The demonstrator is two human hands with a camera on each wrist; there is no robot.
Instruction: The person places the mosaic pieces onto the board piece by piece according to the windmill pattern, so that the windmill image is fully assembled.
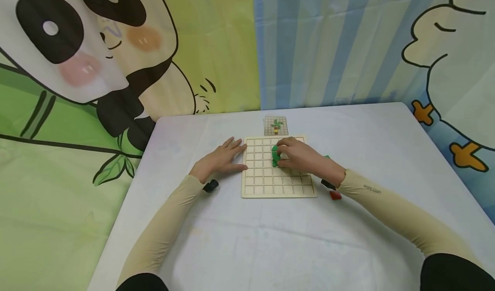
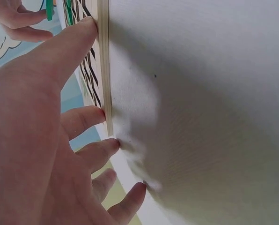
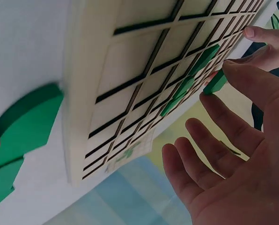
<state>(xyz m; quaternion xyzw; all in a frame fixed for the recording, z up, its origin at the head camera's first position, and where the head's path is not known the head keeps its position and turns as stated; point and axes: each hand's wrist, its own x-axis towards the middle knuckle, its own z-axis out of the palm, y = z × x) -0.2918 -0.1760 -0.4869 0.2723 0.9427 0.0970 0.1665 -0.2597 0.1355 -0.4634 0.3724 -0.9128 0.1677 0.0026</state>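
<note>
Piece (image 3: 216, 83), flat and green, pinched by right hand (image 1: 300, 156) over square pale wooden grid board (image 1: 258, 180), toward twelve o'clock from its centre. Left hand (image 1: 221, 157), fingers spread, grasping nothing, touches the nine o'clock edge. Risk: a tilted release could jostle nearby flat green laid pieces (image 3: 205, 60).

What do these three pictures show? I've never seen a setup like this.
No machine here: a person is working bare-handed. The wide picture is taken from the head; the two close ones are taken from the left and right wrists. On the white table lies a square grid board, with a small card beyond it and a red piece and loose green pieces to its right. The left hand touches the board's edge. The right hand pinches another green piece above the board, near placed green pieces.
</note>
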